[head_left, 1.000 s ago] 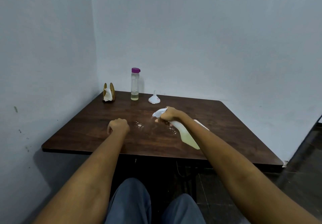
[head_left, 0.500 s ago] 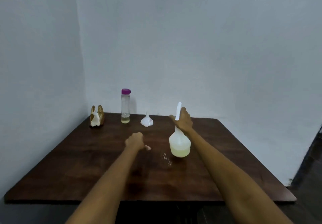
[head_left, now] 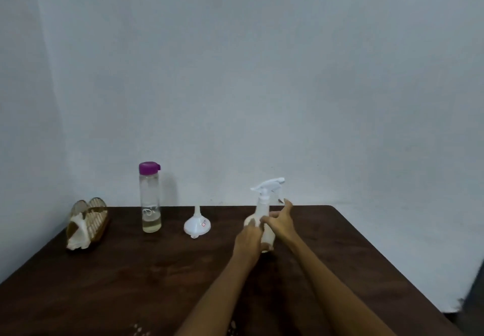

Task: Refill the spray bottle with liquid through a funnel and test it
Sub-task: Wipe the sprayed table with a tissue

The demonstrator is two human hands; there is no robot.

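The white spray bottle (head_left: 263,208) stands upright on the dark wooden table (head_left: 131,278), right of centre, its trigger head at the top. My left hand (head_left: 247,237) grips the bottle's lower body from the left. My right hand (head_left: 280,221) lies against the bottle's right side, thumb on the body and fingers stretched upward below the trigger. The bottle's base is hidden behind my hands. A white funnel (head_left: 197,224) sits upside down to the left. Further left stands a clear bottle (head_left: 149,199) with a purple cap and a little yellowish liquid at the bottom.
A wicker napkin holder (head_left: 87,222) with white tissue stands at the table's back left. Small droplets (head_left: 138,330) lie near the front edge. White walls close off the back and left; the table's right edge drops to the floor.
My left hand left the tabletop and took hold of the bottle's body. My right hand slid from the spray head down to the bottle's side. The bottle now stands farther back.
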